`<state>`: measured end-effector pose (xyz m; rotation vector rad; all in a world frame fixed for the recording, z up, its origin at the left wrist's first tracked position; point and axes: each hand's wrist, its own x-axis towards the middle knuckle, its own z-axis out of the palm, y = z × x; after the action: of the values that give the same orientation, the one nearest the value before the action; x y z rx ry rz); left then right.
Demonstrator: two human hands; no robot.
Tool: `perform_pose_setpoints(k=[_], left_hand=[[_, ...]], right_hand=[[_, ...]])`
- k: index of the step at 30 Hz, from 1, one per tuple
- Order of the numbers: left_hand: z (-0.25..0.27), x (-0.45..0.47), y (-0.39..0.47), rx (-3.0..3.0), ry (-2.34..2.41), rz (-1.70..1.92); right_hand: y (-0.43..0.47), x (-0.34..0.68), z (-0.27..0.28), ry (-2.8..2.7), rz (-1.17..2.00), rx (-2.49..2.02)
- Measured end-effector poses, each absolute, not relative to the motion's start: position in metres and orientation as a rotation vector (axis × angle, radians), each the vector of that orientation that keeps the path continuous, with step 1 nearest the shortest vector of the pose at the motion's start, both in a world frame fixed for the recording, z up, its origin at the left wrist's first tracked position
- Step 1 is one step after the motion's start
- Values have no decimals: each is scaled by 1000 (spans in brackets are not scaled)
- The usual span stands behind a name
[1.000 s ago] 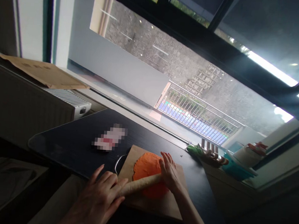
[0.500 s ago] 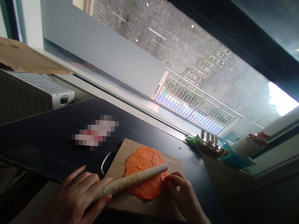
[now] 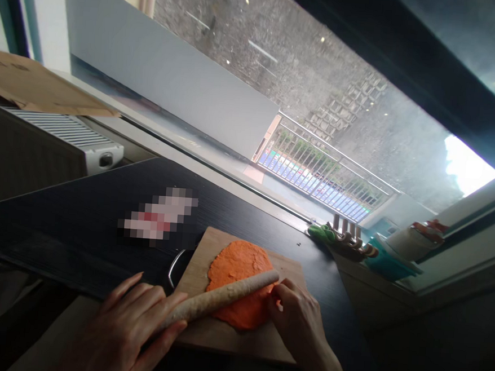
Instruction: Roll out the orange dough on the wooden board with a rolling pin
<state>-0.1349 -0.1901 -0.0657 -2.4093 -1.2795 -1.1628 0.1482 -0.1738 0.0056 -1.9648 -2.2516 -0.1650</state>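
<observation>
A flat, roundish sheet of orange dough (image 3: 242,258) lies on a wooden board (image 3: 203,335). Across it, slanting from lower left to upper right, rests a floury wooden rolling pin (image 3: 227,294). My left hand (image 3: 131,324) is wrapped round the pin's near end, thumb below and fingers above. At the sheet's right edge, my right hand (image 3: 300,316) pinches the dough's rim between thumb and bent fingers, just beside the pin's far end. The palm side of each hand is hidden.
The board lies on a dark table (image 3: 102,203). Left of the board are a curved metal handle (image 3: 174,268) and a blurred-out pale item (image 3: 158,213). A radiator (image 3: 64,139) with brown paper (image 3: 46,84) stands left. Beyond the table is a window; a teal container (image 3: 390,260) sits right.
My right hand has shifted slightly left and closed tighter at the dough's edge, its fingers curling in. The left hand and rolling pin stay nearly still. The view has tilted slightly.
</observation>
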Motion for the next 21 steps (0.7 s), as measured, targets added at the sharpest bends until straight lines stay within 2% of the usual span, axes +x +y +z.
perform_pose_setpoints(k=[4, 9, 13, 17, 21], left_hand=[[-66, -134, -190, -2392, -1290, -1182], [-66, -138, -187, -2402, -1224, -1137], [-69, -136, -188, -2406, -1250, -1163], [-69, -133, -191, -2418, -1302, -1184], [-65, -132, -190, -2388, -1251, -1248]], right_hand=[[-173, 147, 9, -2203, -142, -2028], [-164, 172, 17, -2089, 283, -2000], [-148, 186, 19, -1969, 290, -2147], [-140, 179, 17, -2025, 434, -2119], [-142, 169, 19, -2008, 312, -2181]])
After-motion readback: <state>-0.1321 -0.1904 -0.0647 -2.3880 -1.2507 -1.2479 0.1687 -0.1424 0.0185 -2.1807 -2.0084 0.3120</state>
